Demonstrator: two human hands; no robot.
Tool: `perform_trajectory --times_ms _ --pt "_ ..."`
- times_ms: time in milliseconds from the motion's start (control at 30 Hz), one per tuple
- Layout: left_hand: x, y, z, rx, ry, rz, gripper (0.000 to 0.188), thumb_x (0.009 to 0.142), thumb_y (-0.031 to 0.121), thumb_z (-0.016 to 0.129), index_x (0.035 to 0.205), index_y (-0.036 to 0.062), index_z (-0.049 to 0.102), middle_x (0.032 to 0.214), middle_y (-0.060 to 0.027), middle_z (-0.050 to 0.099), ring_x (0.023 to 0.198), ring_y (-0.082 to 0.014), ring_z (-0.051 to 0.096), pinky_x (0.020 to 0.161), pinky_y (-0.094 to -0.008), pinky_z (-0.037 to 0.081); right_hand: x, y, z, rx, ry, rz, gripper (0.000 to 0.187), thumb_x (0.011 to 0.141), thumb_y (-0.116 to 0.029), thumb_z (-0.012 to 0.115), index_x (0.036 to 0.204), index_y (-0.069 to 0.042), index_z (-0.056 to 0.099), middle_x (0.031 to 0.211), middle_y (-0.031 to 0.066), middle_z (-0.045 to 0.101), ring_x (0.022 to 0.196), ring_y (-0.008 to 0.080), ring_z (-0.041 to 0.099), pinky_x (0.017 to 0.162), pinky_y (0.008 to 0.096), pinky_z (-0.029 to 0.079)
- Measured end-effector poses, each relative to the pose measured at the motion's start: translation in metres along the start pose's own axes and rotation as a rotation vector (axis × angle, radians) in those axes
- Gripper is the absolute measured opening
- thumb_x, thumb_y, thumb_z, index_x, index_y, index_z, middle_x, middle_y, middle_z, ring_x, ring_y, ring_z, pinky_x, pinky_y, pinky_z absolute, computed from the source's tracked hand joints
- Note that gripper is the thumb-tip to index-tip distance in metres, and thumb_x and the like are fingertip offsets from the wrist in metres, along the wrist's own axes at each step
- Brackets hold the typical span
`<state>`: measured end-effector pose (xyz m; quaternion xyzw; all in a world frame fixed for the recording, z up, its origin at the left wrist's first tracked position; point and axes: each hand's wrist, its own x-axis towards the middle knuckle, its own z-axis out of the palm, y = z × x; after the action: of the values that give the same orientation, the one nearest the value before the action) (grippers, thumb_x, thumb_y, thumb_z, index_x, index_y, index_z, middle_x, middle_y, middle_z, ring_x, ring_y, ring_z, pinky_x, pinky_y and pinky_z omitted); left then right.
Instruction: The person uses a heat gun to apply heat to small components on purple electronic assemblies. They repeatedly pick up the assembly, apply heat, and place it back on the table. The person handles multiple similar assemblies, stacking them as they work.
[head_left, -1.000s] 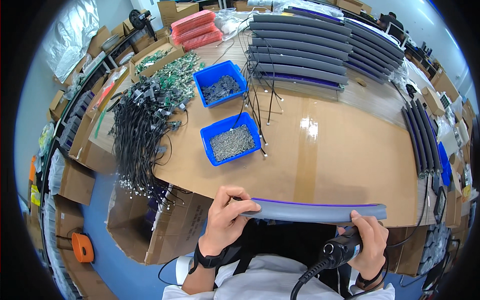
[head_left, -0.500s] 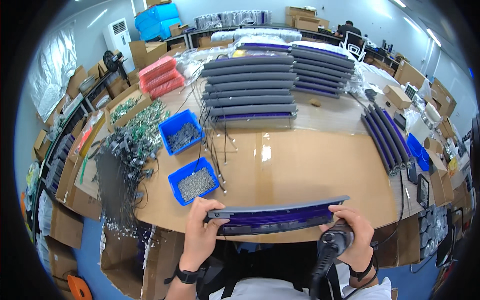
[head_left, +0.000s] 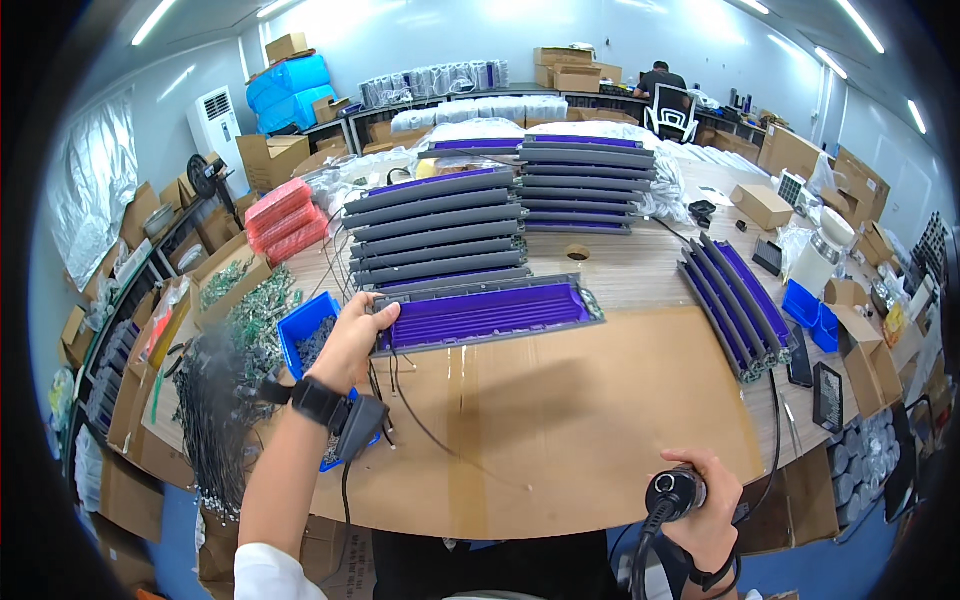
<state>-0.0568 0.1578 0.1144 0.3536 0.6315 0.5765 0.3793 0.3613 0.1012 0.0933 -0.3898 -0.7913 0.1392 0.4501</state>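
Note:
My left hand reaches out over the table and grips the left end of a curved grey panel with a purple inner face. That panel is tilted, purple side toward me, just in front of a stack of similar grey panels. Thin black cables hang below its left end. Close to the front edge, my right hand is wrapped round a black corded power screwdriver, whose tip is hidden. Two blue bins stand by my left forearm: one with dark small parts, the other mostly hidden beneath the arm.
A brown cardboard sheet covers the front of the table. More panels lie in a back stack and a right-hand group. Tangled black cables, green circuit boards and pink wrapped bundles fill the left. A person sits far off.
My left hand has moved from the front edge out to the stack, where it holds a panel. My right hand has left the panel and stays low with the screwdriver. The view has tipped up.

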Motion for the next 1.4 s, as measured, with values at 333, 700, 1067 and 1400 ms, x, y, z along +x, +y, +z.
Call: perform_trajectory --times_ms 333,700,1067,1400 --pt "0.062 -0.034 -0.007 0.237 0.067 -0.236 0.043 0.089 0.028 0.066 0.125 0.009 0.051 0.118 -0.0096 0.057 0.11 -0.0256 0.051 0.08 -0.0524 0.044 0.017 0.033 -0.043 -0.16 0.179 0.11 0.033 0.063 0.003 0.072 0.093 -0.002 0.06 0.077 0.0136 0.062 0.07 0.029 0.063 0.064 0.0318 0.048" --pt "0.128 -0.087 -0.03 1.271 0.337 0.199 0.037 0.078 0.023 0.07 0.094 -0.0087 0.059 0.097 -0.0316 0.062 0.099 -0.0465 0.058 0.085 -0.0494 0.045 0.066 0.123 -0.108 -0.389 0.463 0.321 0.041 0.066 -0.011 0.078 0.096 0.001 0.054 0.073 0.0211 0.063 0.07 0.043 0.062 0.061 0.0408 0.048" --pt "0.046 0.006 0.064 1.025 0.096 0.514 0.022 0.082 0.015 0.067 0.083 -0.0061 0.063 0.078 -0.0217 0.065 0.074 -0.0321 0.065 0.069 -0.0389 0.049 0.119 0.254 -0.177 0.101 0.214 0.827 0.033 0.069 -0.013 0.082 0.087 -0.003 0.057 0.064 0.0044 0.059 0.046 0.0117 0.056 0.042 0.0254 0.045" --pt "-0.026 0.012 0.269 0.29 -0.76 -0.085 0.067 0.089 0.042 0.065 0.135 -0.0006 0.043 0.119 -0.0143 0.058 0.104 -0.0198 0.057 0.087 -0.0346 0.047 0.128 0.312 -0.165 0.623 -0.163 0.94 0.036 0.076 -0.023 0.081 0.098 -0.006 0.058 0.068 0.0014 0.056 0.047 0.0115 0.055 0.04 0.026 0.045"
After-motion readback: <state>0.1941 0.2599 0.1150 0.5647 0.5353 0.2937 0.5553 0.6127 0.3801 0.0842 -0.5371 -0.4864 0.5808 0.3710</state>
